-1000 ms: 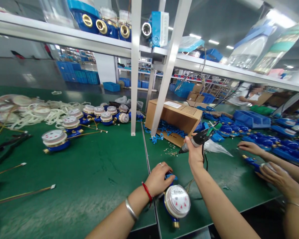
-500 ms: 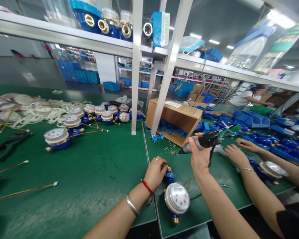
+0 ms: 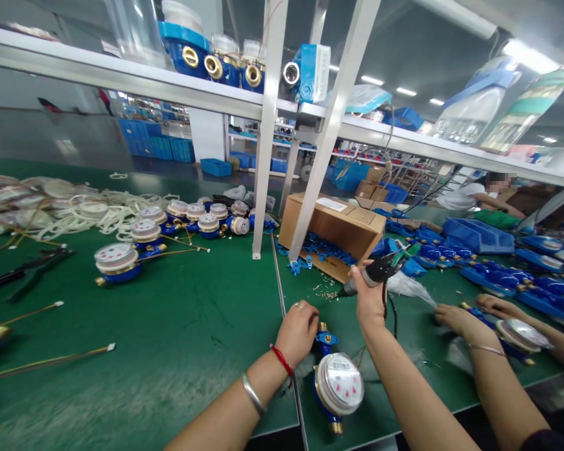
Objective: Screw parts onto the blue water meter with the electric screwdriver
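A blue water meter [image 3: 337, 383] with a round white dial lies on the green table [image 3: 178, 338] at the near edge. My left hand [image 3: 297, 332] rests against the meter's far end, fingers curled by a blue clip on its brass fitting. My right hand [image 3: 367, 295] is raised above the table, shut on a black and silver electric screwdriver [image 3: 376, 270] whose tip points down and left. A black cord hangs from the tool.
A co-worker's hands [image 3: 455, 318] hold another meter [image 3: 517, 335] at the right. An open cardboard box [image 3: 333, 230] spills blue clips behind the tool. Several finished meters [image 3: 117, 260] and white rings [image 3: 56, 207] lie at the left. White shelf posts [image 3: 263, 156] stand mid-table.
My left hand has slid off the top of the meter to its far end. My right hand keeps the screwdriver raised. The co-worker's hands and meter shifted left, then back.
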Tool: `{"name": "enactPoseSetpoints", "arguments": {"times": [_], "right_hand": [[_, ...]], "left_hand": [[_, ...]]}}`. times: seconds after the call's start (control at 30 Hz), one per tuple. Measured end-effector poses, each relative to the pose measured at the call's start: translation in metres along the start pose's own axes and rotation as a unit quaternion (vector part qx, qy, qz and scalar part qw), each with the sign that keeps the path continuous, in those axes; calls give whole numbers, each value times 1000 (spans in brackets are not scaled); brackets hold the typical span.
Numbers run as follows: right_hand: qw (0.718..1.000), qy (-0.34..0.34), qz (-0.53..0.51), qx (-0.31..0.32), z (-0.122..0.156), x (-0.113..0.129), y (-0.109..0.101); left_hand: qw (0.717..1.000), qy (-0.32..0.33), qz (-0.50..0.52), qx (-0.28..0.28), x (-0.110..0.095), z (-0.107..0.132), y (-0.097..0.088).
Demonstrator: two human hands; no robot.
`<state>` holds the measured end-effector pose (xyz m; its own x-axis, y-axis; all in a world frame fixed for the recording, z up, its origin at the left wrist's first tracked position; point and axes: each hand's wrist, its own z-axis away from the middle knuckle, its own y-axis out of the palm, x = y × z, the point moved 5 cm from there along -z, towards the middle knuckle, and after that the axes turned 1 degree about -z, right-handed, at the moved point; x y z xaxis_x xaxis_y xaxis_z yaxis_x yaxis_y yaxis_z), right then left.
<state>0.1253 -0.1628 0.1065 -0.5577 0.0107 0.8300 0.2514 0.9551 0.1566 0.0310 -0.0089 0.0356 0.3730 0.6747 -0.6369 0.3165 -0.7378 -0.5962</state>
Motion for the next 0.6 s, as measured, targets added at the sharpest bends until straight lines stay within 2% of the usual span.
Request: {"name": "enactPoseSetpoints", "arguments": {"times": [0.13,0.33,0.47,0.6], "right_hand": [[999,-3,-42,-3,9,30,-2],[984,-3,-162,69,34,85,3],[977,7,-181,110,47,98,5],[979,-4,-177,100,52,106,1]], "left_hand": [[1000,-12,0,-8,4,0,0],[999,-7,36,-23,6,-2,-2],[998,8,68,-2,-2,-2,-6],[992,-27,121,8,0,-3,-6]]}}
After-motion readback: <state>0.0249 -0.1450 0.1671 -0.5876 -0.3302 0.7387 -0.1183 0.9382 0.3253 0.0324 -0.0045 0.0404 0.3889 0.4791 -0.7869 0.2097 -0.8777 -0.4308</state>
